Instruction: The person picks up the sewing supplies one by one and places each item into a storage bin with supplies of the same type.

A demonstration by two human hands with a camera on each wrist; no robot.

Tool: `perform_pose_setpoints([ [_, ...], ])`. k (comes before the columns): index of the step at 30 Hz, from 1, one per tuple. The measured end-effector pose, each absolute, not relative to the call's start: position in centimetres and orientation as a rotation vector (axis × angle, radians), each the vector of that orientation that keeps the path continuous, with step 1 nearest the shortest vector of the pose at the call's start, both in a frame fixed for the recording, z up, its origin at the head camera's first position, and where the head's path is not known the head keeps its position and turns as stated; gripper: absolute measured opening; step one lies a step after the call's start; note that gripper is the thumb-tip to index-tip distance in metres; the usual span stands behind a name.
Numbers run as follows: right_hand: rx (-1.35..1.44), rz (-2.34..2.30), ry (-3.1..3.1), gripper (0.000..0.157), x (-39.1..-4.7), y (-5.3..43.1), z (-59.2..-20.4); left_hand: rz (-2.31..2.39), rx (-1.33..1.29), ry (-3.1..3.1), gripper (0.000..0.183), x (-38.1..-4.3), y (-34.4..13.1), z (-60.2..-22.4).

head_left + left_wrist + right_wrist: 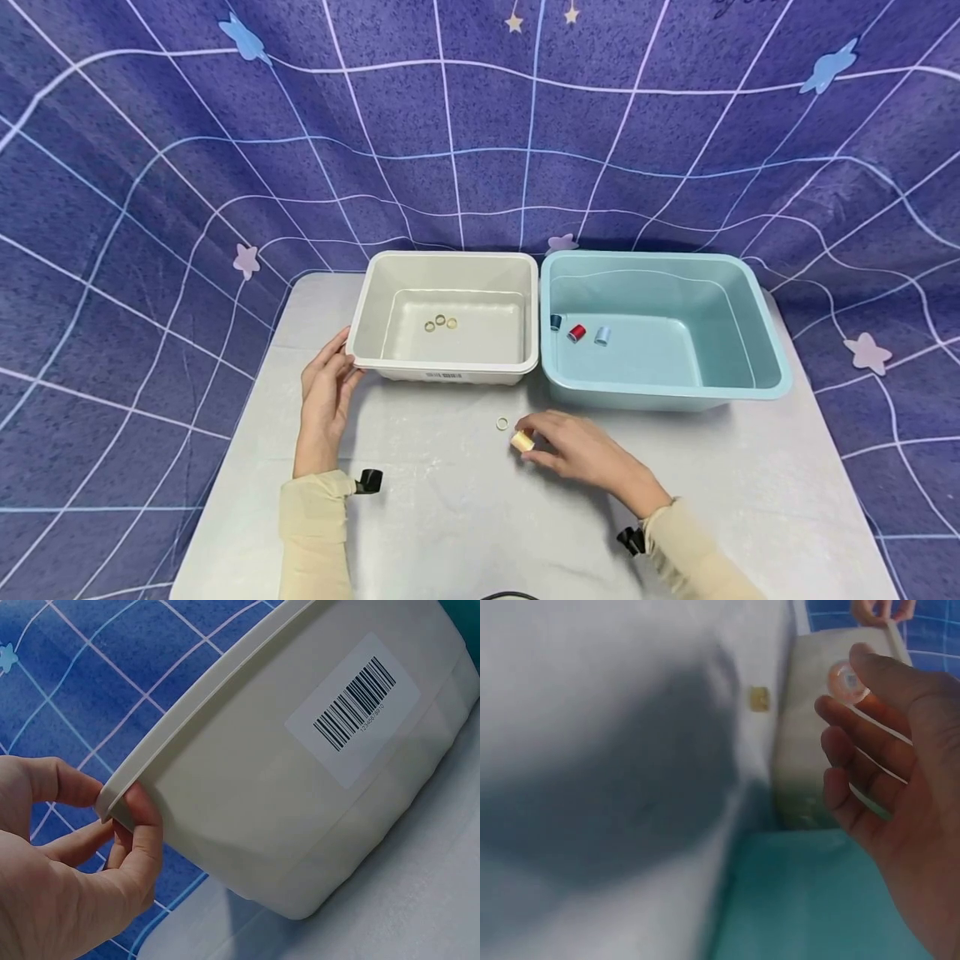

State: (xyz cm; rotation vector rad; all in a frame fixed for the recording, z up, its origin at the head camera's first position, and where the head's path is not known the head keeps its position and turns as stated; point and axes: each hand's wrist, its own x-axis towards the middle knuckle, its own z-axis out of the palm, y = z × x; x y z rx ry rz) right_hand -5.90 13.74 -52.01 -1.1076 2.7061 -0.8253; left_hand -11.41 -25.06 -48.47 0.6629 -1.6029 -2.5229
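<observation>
My left hand (pixel 324 398) pinches the front left corner rim of an off-white plastic bin (pixel 442 367), thumb and fingers on either side of the lip in the left wrist view. Between the thumb and fingertips of my right hand (pixel 581 450) is a small spool of yellow thread (pixel 522 442), held over the table in front of the bins. The right wrist view shows the spool (pixel 847 682) end-on. Close to it on the table lies a small ring (pixel 502 429). Three similar rings (pixel 452 324) sit on the off-white bin's floor.
A larger light-blue bin (pixel 667 392) stands directly right of the off-white one. Inside it are a dark spool (pixel 556 322), a red spool (pixel 576 333) and a pale blue spool (pixel 603 336). A blue patterned curtain (pixel 480 183) hangs behind the grey-white table (pixel 450 517). A black cable (pixel 510 594) shows at the front edge.
</observation>
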Motion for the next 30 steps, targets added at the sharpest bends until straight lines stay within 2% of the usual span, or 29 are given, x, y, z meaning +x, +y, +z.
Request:
perform_pose_setpoints([
  [10,-1.290,-0.721,2.760,0.032,-6.3,14.7,-47.5,-2.526,0.660,-1.606,0.051,-11.5,-25.1,-48.4],
  [20,-1.400,-0.805,2.785,0.032,-6.4,15.5,-42.3,-2.546,0.657,-1.598,0.051,-11.6,-25.1,-48.2],
  [30,-1.532,-0.776,2.796,0.033,-7.9,17.4,-39.5,-2.536,0.657,-1.605,0.050,-11.5,-25.1,-48.4],
])
